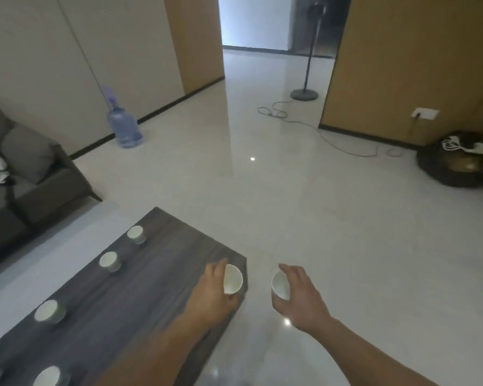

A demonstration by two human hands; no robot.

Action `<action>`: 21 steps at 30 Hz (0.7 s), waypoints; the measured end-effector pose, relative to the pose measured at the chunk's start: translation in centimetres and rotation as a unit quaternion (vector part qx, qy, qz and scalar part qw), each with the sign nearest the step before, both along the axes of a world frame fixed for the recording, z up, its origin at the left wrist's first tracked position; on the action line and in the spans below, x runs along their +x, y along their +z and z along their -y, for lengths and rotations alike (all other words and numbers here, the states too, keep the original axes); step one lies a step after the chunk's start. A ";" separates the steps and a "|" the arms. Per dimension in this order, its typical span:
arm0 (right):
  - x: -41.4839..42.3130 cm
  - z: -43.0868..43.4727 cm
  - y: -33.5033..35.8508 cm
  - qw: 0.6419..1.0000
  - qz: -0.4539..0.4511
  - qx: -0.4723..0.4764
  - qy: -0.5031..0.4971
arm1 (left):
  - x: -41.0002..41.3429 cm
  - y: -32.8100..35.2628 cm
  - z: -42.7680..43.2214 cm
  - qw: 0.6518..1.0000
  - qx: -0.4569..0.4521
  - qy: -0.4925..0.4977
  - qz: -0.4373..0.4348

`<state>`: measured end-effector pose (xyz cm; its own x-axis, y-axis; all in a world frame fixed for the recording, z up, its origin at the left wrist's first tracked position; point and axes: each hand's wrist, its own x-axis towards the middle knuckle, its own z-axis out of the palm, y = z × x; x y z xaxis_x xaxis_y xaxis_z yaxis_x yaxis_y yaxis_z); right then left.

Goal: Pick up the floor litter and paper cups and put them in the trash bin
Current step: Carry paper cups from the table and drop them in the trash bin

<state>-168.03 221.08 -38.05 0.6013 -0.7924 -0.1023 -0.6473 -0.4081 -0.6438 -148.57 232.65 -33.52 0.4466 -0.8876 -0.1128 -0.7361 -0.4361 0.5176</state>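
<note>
- Both hands are closed around white paper cups: the left hand (211, 292) grips one cup (232, 278) above the near corner of the table, and the right hand (300, 295) grips a second cup (280, 285) above the bare floor, just beside the table edge.
- Each held cup is a smooth round cone of thin paper, tilted so its open mouth faces the camera.
- At 8 o'clock the coffee table (140, 288) has a dark wood grain top with straight edges and a sharp corner under the left hand.
- More paper cups stand upright on the table in a loose row: one at the far end (136, 234), one nearer (110, 261), one at 8 o'clock (49, 311), and one at the bottom edge (48, 376).
- From 12 to 3 o'clock the glossy pale tile floor (304, 213) is wide and open.
- At 10 o'clock a blue plastic water jug (124, 128) stands against the wall, and a grey fabric sofa (25, 179) is at 9 o'clock.
- At 1 o'clock a fan stand (304, 93) has a thin cable (332, 137) lying across the floor; a dark round bag (457, 162) sits at 2 o'clock.
</note>
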 end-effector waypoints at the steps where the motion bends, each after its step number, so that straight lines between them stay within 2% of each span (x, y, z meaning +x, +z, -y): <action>1: -2.2 1.7 0.2 1.000 -0.001 -0.005 -0.017 | -1.9 0.0 2.4 1.000 -0.003 -0.019 0.002; 9: -18.1 11.5 2.2 0.983 0.002 -0.025 -0.183 | -16.0 0.7 18.7 0.987 -0.023 -0.159 -0.005; 21: -30.9 25.9 2.2 0.927 0.015 -0.026 -0.374 | -30.7 0.1 41.7 0.936 -0.038 -0.350 -0.010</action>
